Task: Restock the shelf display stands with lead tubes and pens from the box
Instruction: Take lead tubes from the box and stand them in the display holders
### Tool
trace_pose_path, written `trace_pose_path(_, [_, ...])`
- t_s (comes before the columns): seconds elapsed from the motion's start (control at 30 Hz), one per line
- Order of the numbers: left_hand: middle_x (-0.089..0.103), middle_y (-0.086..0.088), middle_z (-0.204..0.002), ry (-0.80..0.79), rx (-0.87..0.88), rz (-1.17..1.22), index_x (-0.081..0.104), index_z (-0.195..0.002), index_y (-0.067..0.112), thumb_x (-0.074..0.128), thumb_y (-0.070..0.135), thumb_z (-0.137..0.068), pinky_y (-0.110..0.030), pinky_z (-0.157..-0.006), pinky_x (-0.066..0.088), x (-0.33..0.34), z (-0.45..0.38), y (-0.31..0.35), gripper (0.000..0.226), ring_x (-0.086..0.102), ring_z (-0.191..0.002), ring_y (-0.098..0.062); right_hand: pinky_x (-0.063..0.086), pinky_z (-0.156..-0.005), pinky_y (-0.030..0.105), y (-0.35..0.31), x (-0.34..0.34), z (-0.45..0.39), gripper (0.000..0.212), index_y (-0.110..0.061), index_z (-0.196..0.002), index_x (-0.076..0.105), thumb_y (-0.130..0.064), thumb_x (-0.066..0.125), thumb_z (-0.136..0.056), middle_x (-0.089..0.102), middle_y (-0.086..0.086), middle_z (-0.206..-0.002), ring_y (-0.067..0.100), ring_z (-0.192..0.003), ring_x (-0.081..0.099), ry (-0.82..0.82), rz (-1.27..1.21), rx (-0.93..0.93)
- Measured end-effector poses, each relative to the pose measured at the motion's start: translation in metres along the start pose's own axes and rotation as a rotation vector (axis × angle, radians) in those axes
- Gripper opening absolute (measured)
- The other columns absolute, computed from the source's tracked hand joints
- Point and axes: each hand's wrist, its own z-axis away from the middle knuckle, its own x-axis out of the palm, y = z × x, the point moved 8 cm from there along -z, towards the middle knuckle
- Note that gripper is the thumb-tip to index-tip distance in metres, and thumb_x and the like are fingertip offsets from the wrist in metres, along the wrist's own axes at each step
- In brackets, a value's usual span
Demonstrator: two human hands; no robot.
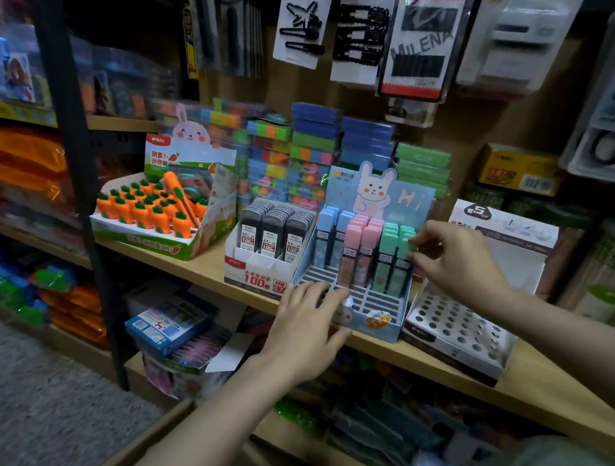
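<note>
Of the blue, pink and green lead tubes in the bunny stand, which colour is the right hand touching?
The green tubes, the rightmost group; the right hand pinches the top of one, away from pink and blue.

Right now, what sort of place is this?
Most likely a stationery shop: wooden shelf of retail display stands, pastel lead tubes in a blue rabbit-printed stand, and carded black hair clips hanging above.

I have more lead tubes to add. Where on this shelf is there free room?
The bunny display stand has empty front slots, between the left hand and the pastel tubes. The perforated pen stand to its right is all open holes. The black tube box and carrot box are packed.
</note>
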Motion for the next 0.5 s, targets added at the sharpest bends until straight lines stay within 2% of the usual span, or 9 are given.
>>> trace_pose_path(0.07, [0.029, 0.005, -0.149, 0.003, -0.003, 0.001, 0.027, -0.147, 0.034, 0.045, 0.049, -0.096, -0.041, -0.121, 0.005, 0.000, 0.000, -0.001, 0.056, 0.017, -0.141, -0.018, 0.055, -0.070, 0.032, -0.001, 0.000, -0.001, 0.010, -0.014, -0.090, 0.069, -0.017, 0.074, -0.082, 0.067, 0.000, -0.085, 0.012, -0.075, 0.060, 0.009, 0.042, -0.012])
trace_pose_path(0.13, [0.030, 0.005, -0.149, 0.006, -0.008, 0.009, 0.028, -0.146, 0.035, 0.046, 0.049, -0.096, -0.040, -0.119, 0.006, -0.001, 0.000, -0.001, 0.055, 0.019, -0.140, -0.018, 0.047, -0.071, 0.023, -0.004, -0.003, -0.002, 0.015, -0.017, -0.096, 0.069, -0.025, 0.073, -0.084, 0.063, 0.000, -0.097, 0.009, -0.081, 0.056, 0.013, 0.106, -0.048])
trace_pose_path(0.2, [0.031, 0.005, -0.148, 0.002, -0.008, 0.016, 0.028, -0.146, 0.035, 0.046, 0.049, -0.096, -0.040, -0.119, 0.005, -0.002, -0.001, 0.000, 0.055, 0.019, -0.140, -0.018, 0.044, -0.084, 0.023, -0.009, -0.004, -0.003, 0.027, -0.018, -0.111, 0.067, -0.031, 0.069, -0.087, 0.057, 0.000, -0.112, 0.012, -0.101, 0.053, 0.000, 0.177, -0.100])
trace_pose_path(0.33, [0.031, 0.005, -0.149, -0.009, 0.005, 0.011, 0.027, -0.147, 0.035, 0.045, 0.048, -0.096, -0.040, -0.120, 0.006, -0.003, 0.001, 0.000, 0.055, 0.019, -0.140, -0.018, 0.035, -0.112, 0.039, -0.024, 0.015, 0.008, 0.051, -0.016, -0.142, 0.047, -0.033, 0.057, -0.095, 0.048, 0.004, -0.144, 0.021, -0.133, 0.043, -0.124, 0.273, -0.180])
trace_pose_path(0.43, [0.028, 0.004, -0.152, -0.038, 0.009, 0.012, 0.023, -0.148, 0.035, 0.044, 0.048, -0.097, -0.041, -0.121, 0.006, -0.002, 0.003, 0.000, 0.057, 0.016, -0.142, -0.018, 0.019, -0.121, 0.037, -0.025, 0.030, 0.016, 0.059, -0.018, -0.152, 0.029, -0.038, 0.047, -0.099, 0.033, 0.001, -0.156, 0.017, -0.145, 0.027, -0.216, 0.322, -0.178])
trace_pose_path(0.5, [0.025, 0.003, -0.154, -0.055, 0.011, 0.009, 0.020, -0.149, 0.035, 0.044, 0.049, -0.097, -0.041, -0.121, 0.005, -0.001, 0.003, -0.001, 0.059, 0.014, -0.143, -0.018, 0.013, -0.122, 0.036, -0.023, 0.030, 0.017, 0.061, -0.018, -0.153, 0.024, -0.041, 0.043, -0.100, 0.029, 0.001, -0.157, 0.015, -0.147, 0.023, -0.222, 0.321, -0.166])
